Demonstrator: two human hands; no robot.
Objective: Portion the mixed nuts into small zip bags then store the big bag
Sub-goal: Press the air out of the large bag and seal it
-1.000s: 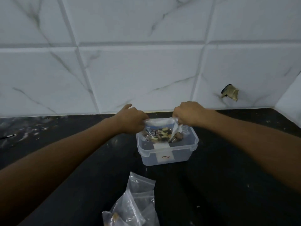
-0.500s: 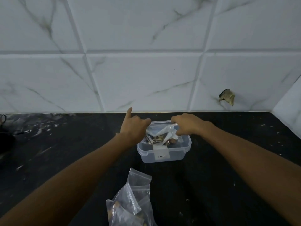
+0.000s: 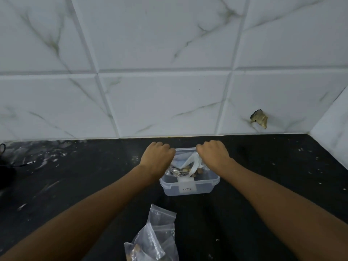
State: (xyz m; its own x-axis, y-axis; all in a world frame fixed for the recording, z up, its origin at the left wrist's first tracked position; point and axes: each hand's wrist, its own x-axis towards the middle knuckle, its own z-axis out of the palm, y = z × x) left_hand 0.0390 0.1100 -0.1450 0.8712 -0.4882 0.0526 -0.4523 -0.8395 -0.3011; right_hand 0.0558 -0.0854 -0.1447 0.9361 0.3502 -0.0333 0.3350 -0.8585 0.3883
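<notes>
The big bag of mixed nuts (image 3: 185, 164) sits inside a clear plastic container (image 3: 189, 187) on the black counter near the wall. My left hand (image 3: 157, 159) grips the bag's left top edge with curled fingers. My right hand (image 3: 212, 154) grips the bag's right top edge, its white plastic bunched under the fingers. Nuts show through the bag's lower part. A pile of small clear zip bags (image 3: 156, 236) lies on the counter nearer to me, some with nuts inside.
The black counter (image 3: 263, 185) runs to a white marble-tiled wall (image 3: 169, 100) at the back and a side wall at the right. A chipped spot (image 3: 259, 118) marks the tile. A dark object (image 3: 3, 166) sits at the far left edge.
The bag has sunk lower into the container. My left index finger, raised half a second ago, has curled down onto the bag. The view has tilted slightly.
</notes>
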